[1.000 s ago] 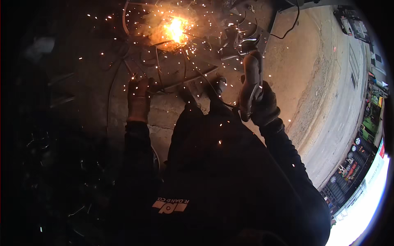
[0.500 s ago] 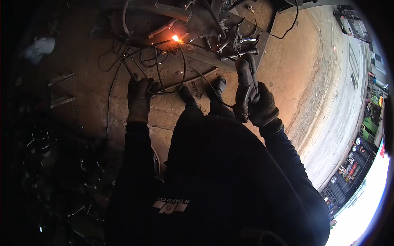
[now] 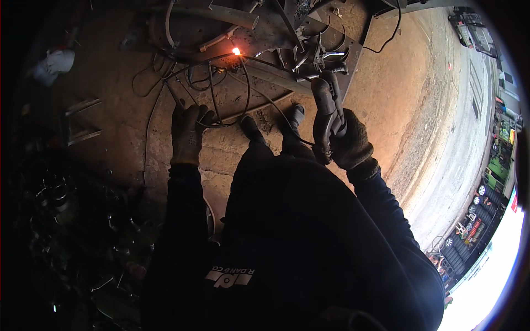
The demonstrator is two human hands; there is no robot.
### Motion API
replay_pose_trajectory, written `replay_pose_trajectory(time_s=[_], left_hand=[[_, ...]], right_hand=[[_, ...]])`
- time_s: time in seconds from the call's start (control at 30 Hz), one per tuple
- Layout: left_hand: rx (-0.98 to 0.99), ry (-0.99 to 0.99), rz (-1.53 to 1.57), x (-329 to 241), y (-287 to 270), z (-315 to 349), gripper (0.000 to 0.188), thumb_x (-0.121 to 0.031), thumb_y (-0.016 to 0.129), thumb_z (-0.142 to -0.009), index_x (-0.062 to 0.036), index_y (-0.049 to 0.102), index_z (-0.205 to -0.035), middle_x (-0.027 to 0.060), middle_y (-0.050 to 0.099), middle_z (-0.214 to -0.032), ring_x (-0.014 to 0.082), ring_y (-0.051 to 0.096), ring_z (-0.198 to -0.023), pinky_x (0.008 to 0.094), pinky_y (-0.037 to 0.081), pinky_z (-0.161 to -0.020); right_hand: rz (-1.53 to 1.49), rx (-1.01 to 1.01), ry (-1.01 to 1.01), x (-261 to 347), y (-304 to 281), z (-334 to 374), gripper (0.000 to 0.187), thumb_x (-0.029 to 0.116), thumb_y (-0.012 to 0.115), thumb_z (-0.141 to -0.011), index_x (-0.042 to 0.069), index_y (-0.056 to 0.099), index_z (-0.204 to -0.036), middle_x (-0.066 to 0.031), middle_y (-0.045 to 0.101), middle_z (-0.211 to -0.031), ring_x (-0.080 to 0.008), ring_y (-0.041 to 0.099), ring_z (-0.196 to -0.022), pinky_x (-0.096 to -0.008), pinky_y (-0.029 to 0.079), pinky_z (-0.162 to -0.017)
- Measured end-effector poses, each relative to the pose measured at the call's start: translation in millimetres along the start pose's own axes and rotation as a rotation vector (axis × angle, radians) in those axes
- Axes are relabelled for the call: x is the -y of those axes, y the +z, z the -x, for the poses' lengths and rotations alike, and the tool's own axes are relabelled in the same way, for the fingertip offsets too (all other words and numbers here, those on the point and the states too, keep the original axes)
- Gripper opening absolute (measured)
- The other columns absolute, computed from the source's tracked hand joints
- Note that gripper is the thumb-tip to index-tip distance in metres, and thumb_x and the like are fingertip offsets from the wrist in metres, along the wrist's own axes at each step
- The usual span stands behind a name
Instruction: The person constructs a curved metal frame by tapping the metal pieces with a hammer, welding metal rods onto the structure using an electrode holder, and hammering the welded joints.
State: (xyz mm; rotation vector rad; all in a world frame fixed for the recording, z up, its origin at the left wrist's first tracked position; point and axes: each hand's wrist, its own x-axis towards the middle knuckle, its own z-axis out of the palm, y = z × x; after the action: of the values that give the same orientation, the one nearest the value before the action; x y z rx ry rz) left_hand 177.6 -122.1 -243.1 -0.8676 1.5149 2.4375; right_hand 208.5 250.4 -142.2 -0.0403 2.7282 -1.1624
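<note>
My right hand (image 3: 353, 142), in a dark glove, is closed round a bulky grey-black electrode holder (image 3: 327, 113). From its far end a thin welding rod (image 3: 276, 65) runs left to a bright glowing spot (image 3: 236, 51) near the bench edge. Lower left, my gloved left hand (image 3: 190, 129) is closed on thin, dark, bent metal rods (image 3: 182, 91), whose exact shape is hard to make out. Curved rods (image 3: 248, 88) loop from that hand up to the glow. A cable (image 3: 284, 118) reaches the holder's lower end.
A dark metal bench (image 3: 270, 77) carries pliers-like tools (image 3: 320, 55), a thick pipe (image 3: 232, 16) and curved metal pieces. My shoes (image 3: 298, 115) stand below its edge. An angled metal frame (image 3: 83, 121) lies at left, dark clutter at lower left. A paved road (image 3: 458, 110) runs along the right.
My right hand and the electrode holder have shifted slightly left. The orange glow has shrunk and fewer sparks show. My left hand stays where it was.
</note>
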Motion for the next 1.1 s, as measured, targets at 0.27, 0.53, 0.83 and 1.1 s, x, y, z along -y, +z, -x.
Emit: replay_pose_trajectory(time_s=[0.27,0.53,0.83,1.1], left_hand=[[-0.011,-0.016,-0.010,-1.0,-1.4,-1.0,0.082,-0.015,0.073,-0.093,0.0021,0.021,-0.153,0.0158,0.047,-0.123,0.0275,0.062,-0.112,0.0425,0.059,-0.095],[-0.011,-0.030,0.000,-5.1,0.8,-0.2,0.082,-0.014,0.072,-0.093,0.0023,0.020,-0.154,0.0158,0.048,-0.122,0.0267,0.062,-0.111,0.0422,0.059,-0.095],[-0.024,-0.025,-0.059,0.1,-4.2,-3.7,0.080,-0.019,0.067,-0.093,-0.0090,0.021,-0.158,0.0153,0.057,-0.119,0.0272,0.064,-0.110,0.0441,0.058,-0.093],[-0.023,-0.005,0.009,-1.6,-3.8,-1.1,0.076,-0.013,0.072,-0.093,0.0011,0.026,-0.151,0.0154,0.048,-0.122,0.0277,0.061,-0.112,0.0429,0.059,-0.095]], right_hand=[[0.005,0.032,0.050,6.8,0.4,-4.1,0.051,0.026,0.083,-0.077,0.005,0.060,-0.117,-0.0136,0.071,-0.101,-0.0336,0.071,-0.096,-0.0418,0.055,-0.083],[-0.001,0.010,0.021,3.3,1.5,-4.3,0.047,0.024,0.081,-0.078,0.005,0.061,-0.116,-0.0132,0.071,-0.101,-0.0311,0.071,-0.094,-0.0406,0.055,-0.082],[-0.618,0.156,0.335,-18.4,4.9,-4.9,0.054,0.013,0.082,-0.080,0.006,0.059,-0.128,-0.0101,0.071,-0.109,-0.0221,0.070,-0.096,-0.0383,0.056,-0.088],[0.108,0.274,-0.025,21.4,-6.7,-14.1,0.057,0.024,0.076,-0.088,0.001,0.056,-0.136,-0.0104,0.075,-0.108,-0.0262,0.072,-0.101,-0.0344,0.057,-0.088]])
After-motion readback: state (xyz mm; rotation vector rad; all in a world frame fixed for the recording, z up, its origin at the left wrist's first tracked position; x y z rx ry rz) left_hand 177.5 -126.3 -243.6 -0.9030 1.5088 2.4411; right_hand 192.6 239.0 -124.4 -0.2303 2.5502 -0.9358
